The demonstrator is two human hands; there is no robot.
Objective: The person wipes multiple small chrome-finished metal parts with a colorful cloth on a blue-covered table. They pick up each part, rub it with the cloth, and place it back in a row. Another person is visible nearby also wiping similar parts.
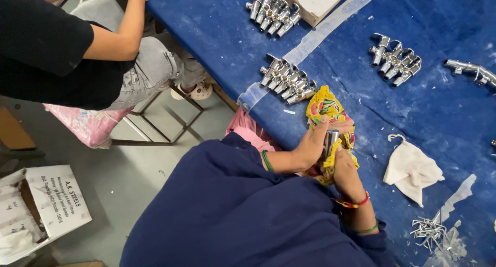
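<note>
Head view. The person in the dark blue garment works at the edge of a counter [413,122] covered in blue cloth. The left hand [313,143] is clenched around a chrome tap fitting [330,139], which stands roughly upright in the grip just above the counter's near edge. A yellow patterned rag [324,108] is bunched around the fitting. The right hand [345,170] sits just below, gripping the lower folds of the rag and touching the fitting's base.

Just beyond the hands lies a row of chrome taps [287,81], set side by side. A second row [273,11] lies farther up beside a cardboard box [315,1], and a third row [395,59] lies to the right. A white cloth [412,169] rests near the right hand. A heap of small metal clips [429,232] lies beside a scrap of clear plastic.

A second person in a black shirt [46,50] sits well apart, at upper left.
</note>
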